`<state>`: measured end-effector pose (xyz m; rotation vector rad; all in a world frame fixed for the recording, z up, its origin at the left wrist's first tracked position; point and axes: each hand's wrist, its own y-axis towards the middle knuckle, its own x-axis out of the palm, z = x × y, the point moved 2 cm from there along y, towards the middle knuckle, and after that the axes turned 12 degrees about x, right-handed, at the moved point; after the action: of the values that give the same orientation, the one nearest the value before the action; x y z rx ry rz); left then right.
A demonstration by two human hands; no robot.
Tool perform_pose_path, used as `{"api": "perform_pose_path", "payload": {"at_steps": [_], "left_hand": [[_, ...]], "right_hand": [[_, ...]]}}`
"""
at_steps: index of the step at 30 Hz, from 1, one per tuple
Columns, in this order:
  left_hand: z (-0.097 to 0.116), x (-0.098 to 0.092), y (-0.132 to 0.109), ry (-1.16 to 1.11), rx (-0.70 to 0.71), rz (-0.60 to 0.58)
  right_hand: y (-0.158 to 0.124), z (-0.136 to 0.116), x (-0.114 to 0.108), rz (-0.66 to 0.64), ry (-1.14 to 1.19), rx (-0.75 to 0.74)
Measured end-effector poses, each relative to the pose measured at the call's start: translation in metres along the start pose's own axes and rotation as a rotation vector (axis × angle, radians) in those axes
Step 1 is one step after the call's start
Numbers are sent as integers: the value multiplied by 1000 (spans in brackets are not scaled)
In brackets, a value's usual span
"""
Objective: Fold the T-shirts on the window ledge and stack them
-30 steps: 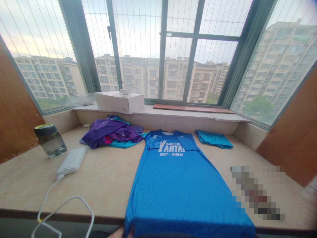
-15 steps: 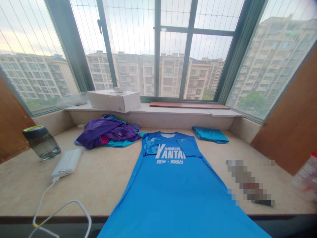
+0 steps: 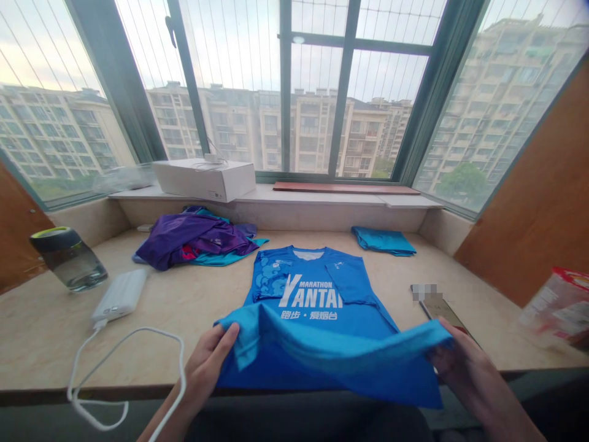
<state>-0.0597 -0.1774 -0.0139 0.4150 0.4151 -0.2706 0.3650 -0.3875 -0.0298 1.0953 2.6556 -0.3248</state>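
Observation:
A blue T-shirt with white "Marathon Yantai" lettering lies front up on the counter, its sleeves laid inward over the chest. My left hand pinches the hem at one corner. At the opposite corner my right hand grips the hem too, its fingertips partly hidden by the fabric. Between both hands the raised hem sags, showing the lighter inner side, and it hangs over the lower part of the shirt near the counter's front edge. Just beyond my right hand lies a phone, partly blurred out.
A crumpled purple and teal clothes pile sits at the back left, a folded teal garment at the back right. On the left are a water bottle and a power bank with a looping white cable. A plastic bag stands far right.
Both hands have come into view, holding the shirt's hem. The lower part, stretched toward me before, is now lifted and brought up toward the lettering. The view has shifted slightly.

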Motion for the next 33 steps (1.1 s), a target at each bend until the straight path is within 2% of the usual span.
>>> {"api": "perform_pose_path", "payload": {"at_steps": [2, 4, 6, 8, 11, 14, 16, 21, 23, 25, 29, 33], "left_hand": [[8, 17, 35, -45, 9, -64], [9, 25, 59, 28, 49, -102], [6, 24, 70, 175, 124, -97], [0, 21, 75, 340, 232, -99], [-15, 21, 83, 548, 352, -217], [-29, 28, 94, 631, 383, -380], [-33, 32, 101, 613, 393, -422], [-28, 31, 117, 495, 342, -356], [-23, 27, 130, 456, 325, -285], [-19, 25, 150, 515, 273, -182], [-22, 30, 203, 696, 146, -65], [-38, 46, 244, 777, 63, -62]], "right_hand": [[35, -6, 13, -60, -15, 67], [61, -9, 20, 23, -187, 62], [77, -9, 24, 177, -427, -61], [87, -4, 30, 212, -590, -229], [100, 4, 41, 85, -731, -414], [112, 7, 48, -18, -780, -457], [119, 5, 48, -38, -763, -442], [131, -10, 39, -88, -582, -376], [139, -19, 36, -34, -521, -392], [152, -32, 38, 74, -533, -439], [190, -63, 60, 228, -713, -493], [222, -91, 93, 208, -891, -498]]}}
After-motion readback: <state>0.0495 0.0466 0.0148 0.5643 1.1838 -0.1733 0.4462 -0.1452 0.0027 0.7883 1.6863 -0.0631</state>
